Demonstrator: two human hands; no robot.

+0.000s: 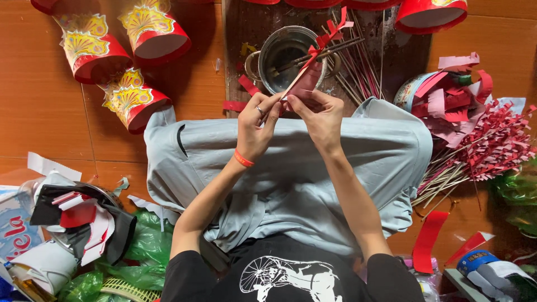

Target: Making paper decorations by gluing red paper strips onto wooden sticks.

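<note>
Person sits cross-legged on the orange floor, grey trousers (291, 168) spread as a lap.

Both hands are raised over the knees, close together. Left hand (254, 126), ring and orange wristband on it, pinches the near end of a thin stick with fringed red paper (313, 59). Right hand (319, 114) has its fingertips pressed on the same red strip, holding it flat against the stick.

The stick slants far-right over a metal pot (285, 53), placed within easy reach.

Finished fringed sticks (481, 151) are heaped to the right; red and gold paper crowns (131, 98) lie far left. Bare sticks (358, 72) lie beside the pot.
</note>
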